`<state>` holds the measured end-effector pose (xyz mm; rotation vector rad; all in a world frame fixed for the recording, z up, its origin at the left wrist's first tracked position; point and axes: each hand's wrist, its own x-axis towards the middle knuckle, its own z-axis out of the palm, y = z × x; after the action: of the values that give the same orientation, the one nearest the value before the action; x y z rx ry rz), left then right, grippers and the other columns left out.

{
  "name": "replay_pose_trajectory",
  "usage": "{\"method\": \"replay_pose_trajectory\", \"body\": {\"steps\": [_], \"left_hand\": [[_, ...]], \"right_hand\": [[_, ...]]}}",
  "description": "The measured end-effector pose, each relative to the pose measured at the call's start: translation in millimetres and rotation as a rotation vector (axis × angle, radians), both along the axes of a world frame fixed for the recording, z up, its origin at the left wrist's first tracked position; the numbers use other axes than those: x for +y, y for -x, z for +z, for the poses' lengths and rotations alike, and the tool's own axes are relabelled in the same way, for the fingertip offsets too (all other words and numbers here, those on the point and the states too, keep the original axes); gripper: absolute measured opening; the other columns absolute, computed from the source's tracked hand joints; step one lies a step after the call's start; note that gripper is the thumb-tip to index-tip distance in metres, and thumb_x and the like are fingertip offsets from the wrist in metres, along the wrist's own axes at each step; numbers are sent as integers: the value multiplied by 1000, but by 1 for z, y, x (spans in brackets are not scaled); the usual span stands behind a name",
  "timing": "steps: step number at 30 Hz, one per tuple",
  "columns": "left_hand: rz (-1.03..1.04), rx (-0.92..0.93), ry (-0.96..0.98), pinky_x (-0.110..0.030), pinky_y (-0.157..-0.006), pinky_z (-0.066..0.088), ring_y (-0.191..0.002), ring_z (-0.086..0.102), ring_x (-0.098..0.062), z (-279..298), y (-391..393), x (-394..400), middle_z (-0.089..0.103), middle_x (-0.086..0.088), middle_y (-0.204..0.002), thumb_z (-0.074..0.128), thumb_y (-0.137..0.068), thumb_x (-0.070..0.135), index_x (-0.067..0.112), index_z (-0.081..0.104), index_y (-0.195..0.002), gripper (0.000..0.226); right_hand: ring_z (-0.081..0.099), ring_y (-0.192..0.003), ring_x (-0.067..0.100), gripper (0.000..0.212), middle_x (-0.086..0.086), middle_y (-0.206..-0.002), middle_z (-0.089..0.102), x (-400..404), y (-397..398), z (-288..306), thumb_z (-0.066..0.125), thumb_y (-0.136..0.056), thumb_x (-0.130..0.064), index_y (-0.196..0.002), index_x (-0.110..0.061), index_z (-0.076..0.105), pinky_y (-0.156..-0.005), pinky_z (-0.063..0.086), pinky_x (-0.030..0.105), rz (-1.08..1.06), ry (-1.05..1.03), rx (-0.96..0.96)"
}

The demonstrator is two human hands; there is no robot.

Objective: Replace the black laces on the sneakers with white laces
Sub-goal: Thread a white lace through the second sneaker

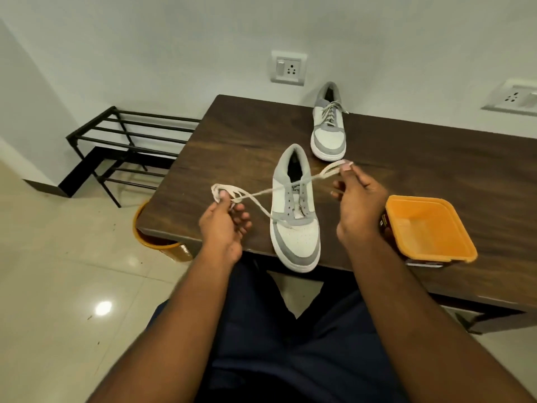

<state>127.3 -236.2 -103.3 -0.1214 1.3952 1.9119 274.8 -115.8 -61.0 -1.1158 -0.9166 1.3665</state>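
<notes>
The near sneaker [295,216] stood at the table's [220,146] near edge. The left hand [222,225] and right hand [356,205] each pinched a looped end of the white lace [261,193] in curled fingers, pulled out to either side.

One head-worn wide-angle view looks forward and steeply down from above the seated person's lap onto the dark wooden table [238,135]. It sits close over the table's near edge, facing the white wall behind the table, with straight lines bowing outward from the table.
</notes>
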Motion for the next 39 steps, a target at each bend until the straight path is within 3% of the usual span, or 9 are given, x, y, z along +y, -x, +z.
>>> {"method": "replay_pose_trajectory", "body": {"steps": [4, 7, 9, 11, 16, 24, 29, 34, 39], "left_hand": [[151, -28, -39, -23, -48, 50, -49, 58, -8, -4, 74, -2, 59, 2, -68, 46, -102, 42, 18, 59, -92, 29], [230, 40, 90, -27, -56, 52, -63, 59, -11, 2, 120, 2, 63, -1, -90, 53, -100, 32, 14, 58, -123, 30], [254, 180, 291, -35, -83, 56, -99, 63, -19, 5, 124, 6, 56, -9, -131, 62, -93, 22, 19, 40, -145, 57], [208, 511, 448, -31, -107, 41, -128, 47, -21, 9, 96, 12, 33, -11, -152, 65, -91, 16, 21, 31, -151, 69], [-508, 976, 245, -39, -99, 49, -104, 63, -17, -12, -9, 32, 67, -8, -119, 61, -93, 8, 10, 66, -123, 30], [-821, 1478, 629, -44, -96, 45, -113, 51, -33, -14, -36, 63, 51, -12, -126, 50, -93, 14, 19, 54, -135, 43], [-809, 1279, 542, -43, -108, 41, -135, 36, -34, -33, -33, 64, 18, -10, -158, 56, -93, 12, 20, 68, -118, 29], [-703, 1072, 453, -49, -96, 51, -127, 49, -33, -43, -46, 59, 26, -9, -157, 54, -83, -1, 15, 76, -99, 31], [-630, 1018, 504, -40, -110, 38, -134, 38, -28, -35, -68, 48, 33, -4, -155, 61, -93, 15, 16, 75, -107, 20]], "right_hand": [[61, -65, 8, 10, -4, -79, 68, 16, -7, 1, 65, -92, -15, -100, -14, 71, -57, 51, 22, -2, 52, -6], [60, -66, 11, 14, 0, -77, 67, 19, -14, -2, 56, -97, -14, -87, -18, 64, -59, 50, 25, -3, 54, 49], [61, -62, 13, 16, 1, -71, 66, 16, -16, -6, 54, -98, -15, -85, -18, 61, -58, 50, 24, 41, 53, 67], [57, -54, 12, 9, 0, -64, 59, 11, -15, -14, 58, -96, -14, -90, -13, 64, -54, 51, 24, 121, 56, 14], [50, -55, 9, 13, 2, -71, 63, 4, -15, -39, 58, -95, -5, -97, -9, 70, -50, 51, 21, 378, 55, -437], [50, -50, 13, 15, 8, -60, 61, 2, -19, -66, 64, -86, 4, -76, -6, 69, -50, 46, 26, 370, 60, -541], [53, -56, 10, 23, -3, -62, 62, -3, -15, -74, 64, -88, -3, -72, -19, 67, -56, 47, 27, 378, -10, -635], [60, -67, 14, 15, -3, -72, 66, -10, -21, -78, 60, -91, -14, -80, -17, 70, -66, 53, 31, 405, -106, -786], [57, -79, 13, 12, 4, -87, 67, -23, -37, -86, 61, -90, -11, -89, -9, 73, -68, 43, 24, 396, -378, -956]]}}
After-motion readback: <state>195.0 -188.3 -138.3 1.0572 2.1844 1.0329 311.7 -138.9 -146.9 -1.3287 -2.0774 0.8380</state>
